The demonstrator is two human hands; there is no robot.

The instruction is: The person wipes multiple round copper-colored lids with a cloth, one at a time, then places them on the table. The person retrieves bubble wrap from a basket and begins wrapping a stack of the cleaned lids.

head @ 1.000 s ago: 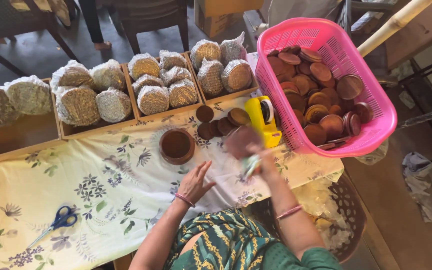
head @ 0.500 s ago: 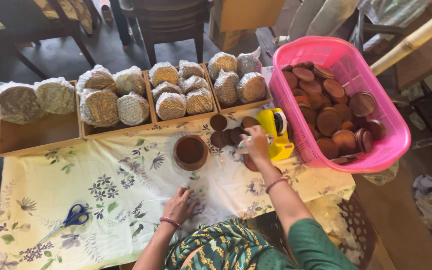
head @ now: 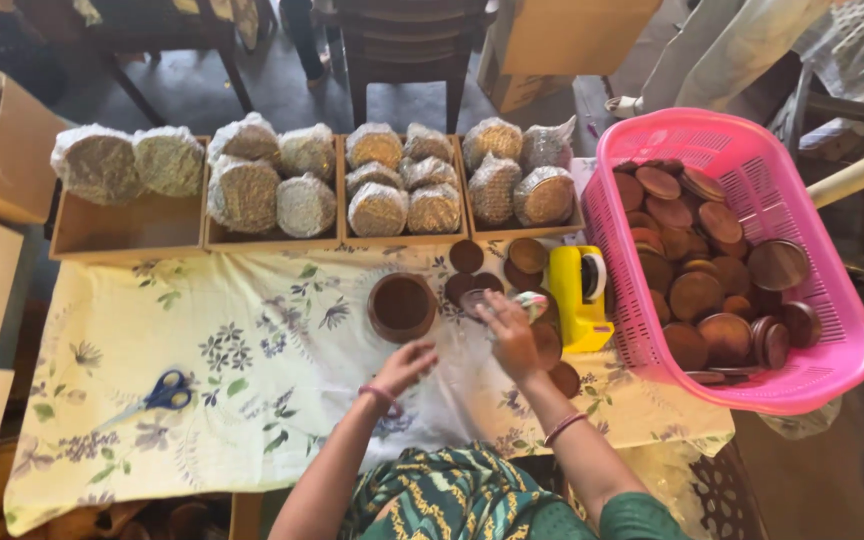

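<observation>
My right hand point(head: 512, 335) grips a small round wooden dish point(head: 475, 300) just above the flowered tablecloth point(head: 252, 350); a scrap of pale patterned cloth point(head: 531, 302) shows by its fingers. My left hand point(head: 407, 365) is spread with fingers apart, resting on a sheet of clear plastic film point(head: 452, 390) in front of me. A brown wooden bowl point(head: 402, 305) stands just beyond the left hand. Several flat wooden discs point(head: 524, 255) lie around the right hand, one of them partly hidden under it.
A yellow tape dispenser point(head: 577, 295) stands right of the discs. A pink basket point(head: 752, 390) full of wooden dishes fills the right side. Wooden trays point(head: 127, 235) with plastic-wrapped bundles line the far edge. Blue scissors point(head: 157, 395) lie at left. A chair point(head: 407, 50) stands behind.
My right hand drew back from the discs toward me with the small dish. My left hand moved up and right onto the plastic film. The camera view shifted closer.
</observation>
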